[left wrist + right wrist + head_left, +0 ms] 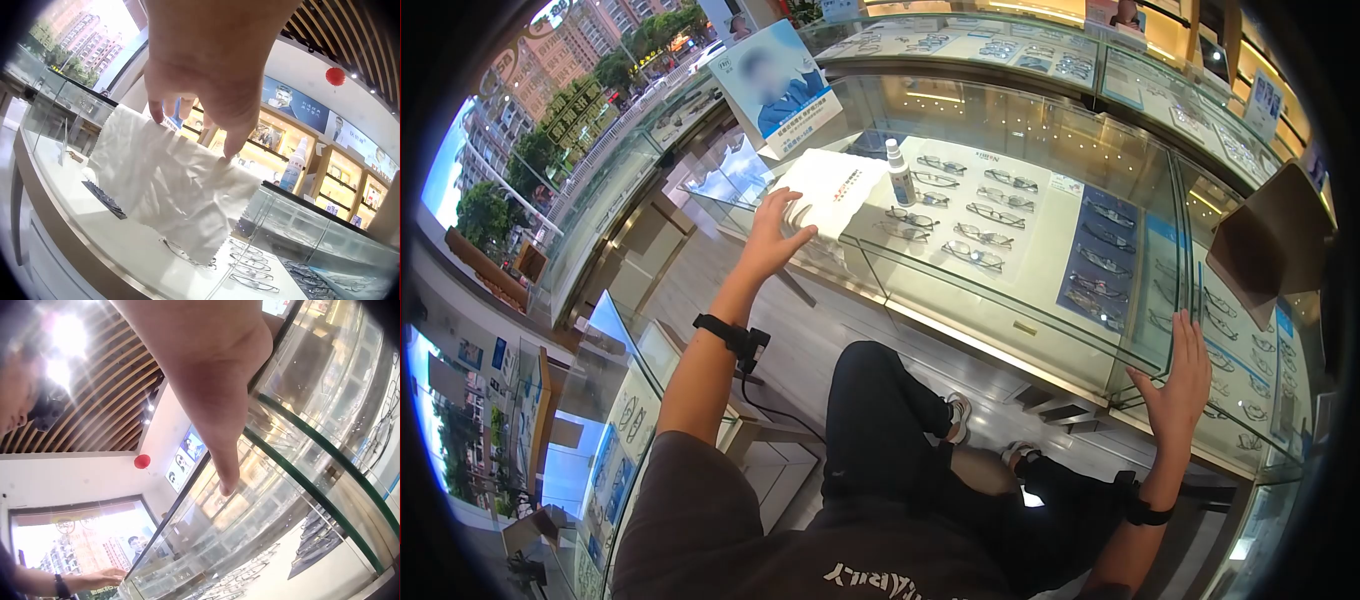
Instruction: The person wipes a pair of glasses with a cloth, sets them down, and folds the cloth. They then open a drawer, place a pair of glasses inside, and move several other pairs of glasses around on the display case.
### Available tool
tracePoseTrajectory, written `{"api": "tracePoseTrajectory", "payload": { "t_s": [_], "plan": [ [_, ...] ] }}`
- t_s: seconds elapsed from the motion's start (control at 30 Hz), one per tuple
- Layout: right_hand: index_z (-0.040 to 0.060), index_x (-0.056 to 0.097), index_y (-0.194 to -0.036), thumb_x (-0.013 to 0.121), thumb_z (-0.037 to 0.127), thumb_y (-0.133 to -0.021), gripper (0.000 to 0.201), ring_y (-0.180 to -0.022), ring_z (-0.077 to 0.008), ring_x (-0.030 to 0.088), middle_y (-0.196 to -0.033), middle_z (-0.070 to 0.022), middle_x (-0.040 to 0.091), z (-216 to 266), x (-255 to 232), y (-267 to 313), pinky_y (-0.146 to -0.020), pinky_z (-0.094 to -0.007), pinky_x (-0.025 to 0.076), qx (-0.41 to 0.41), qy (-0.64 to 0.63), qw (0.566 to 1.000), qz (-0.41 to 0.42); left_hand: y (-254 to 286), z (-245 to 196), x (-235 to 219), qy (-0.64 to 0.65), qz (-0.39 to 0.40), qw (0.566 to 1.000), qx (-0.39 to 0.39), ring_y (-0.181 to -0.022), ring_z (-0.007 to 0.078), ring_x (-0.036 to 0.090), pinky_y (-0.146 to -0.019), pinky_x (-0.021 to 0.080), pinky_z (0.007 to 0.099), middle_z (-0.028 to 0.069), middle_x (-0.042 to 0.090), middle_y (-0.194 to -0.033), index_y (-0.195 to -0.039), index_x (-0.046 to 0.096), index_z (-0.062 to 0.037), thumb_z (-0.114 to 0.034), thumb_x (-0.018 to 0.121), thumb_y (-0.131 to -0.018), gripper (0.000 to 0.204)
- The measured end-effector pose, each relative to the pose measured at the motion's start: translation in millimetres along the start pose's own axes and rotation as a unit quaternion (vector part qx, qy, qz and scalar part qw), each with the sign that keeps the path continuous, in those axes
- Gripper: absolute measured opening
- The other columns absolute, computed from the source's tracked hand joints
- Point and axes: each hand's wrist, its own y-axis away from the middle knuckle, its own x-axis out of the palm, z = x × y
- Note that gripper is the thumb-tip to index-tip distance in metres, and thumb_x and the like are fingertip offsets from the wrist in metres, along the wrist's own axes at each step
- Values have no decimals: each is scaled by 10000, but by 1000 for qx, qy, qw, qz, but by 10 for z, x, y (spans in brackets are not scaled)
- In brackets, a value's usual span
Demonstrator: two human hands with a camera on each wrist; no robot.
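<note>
My left hand (772,238) rests at the near left edge of a white cloth (840,182) with a zigzag-cut border and small printed marks. In the left wrist view the fingertips touch the top of the cloth (165,178), with the fingers spread and relaxed. Right of the cloth, a white spray bottle (901,178) with a blue-marked label stands upright on the glass counter. My right hand (1184,385) lies on the counter's glass near its right corner, fingers straight and thumb spread. Its thumb shows by the glass edge in the right wrist view; the other fingers are hidden there.
Rows of eyeglasses (985,235) lie inside the glass counter (1020,355), some on a dark blue panel (1090,262). An advertising board (780,90) stands behind the cloth. A brown panel (1272,245) rises at the right. More glass display cases surround the seated person.
</note>
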Motion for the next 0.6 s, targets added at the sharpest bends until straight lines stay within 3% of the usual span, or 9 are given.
{"api": "tracePoseTrajectory", "payload": {
  "t_s": [0.07,0.13,0.17,0.23,0.6],
  "plan": [
    [86,427,-1535,890,263,-653,1012,-1479,-324,373,-1587,-98,445,-5,0,-4,-1202,-453,300,1,-1,1000,1,6,10,6,16,-15,1000,-1,-1371,342,461,-1081,438,457,169,483,-1458,-1340,567,-110,-262,785,-854,554],
    [87,426,-1536,893,263,-649,1017,-1479,-325,373,-1588,-98,444,-8,2,-5,-1202,-455,301,0,-1,1000,2,12,-42,-12,50,-50,997,-42,-1299,301,512,-978,508,401,119,521,-1375,-1299,591,-107,-111,758,-858,471],
    [87,426,-1536,893,263,-649,1017,-1479,-325,373,-1588,-98,444,-7,0,-5,-1202,-455,301,0,-1,1000,2,6,-62,-5,50,-50,997,-42,-1299,301,512,-978,508,401,119,521,-1375,-1299,591,-107,-111,758,-858,471],
    [90,424,-1537,895,262,-646,1022,-1479,-323,374,-1588,-97,444,-2,-3,-4,-1201,-457,302,1,-1,1000,3,-2,-70,16,44,-76,995,-36,-1206,304,575,-900,572,360,128,544,-1315,-1255,587,-86,41,718,-828,464],
    [92,427,-1535,900,248,-636,1028,-1477,-320,378,-1585,-95,449,-1,5,-5,-1198,-454,309,0,1,1000,-1,-19,-71,14,77,-60,993,-69,-1229,291,568,-965,576,359,141,529,-1324,-1284,569,-59,51,706,-829,487]
  ]
}}
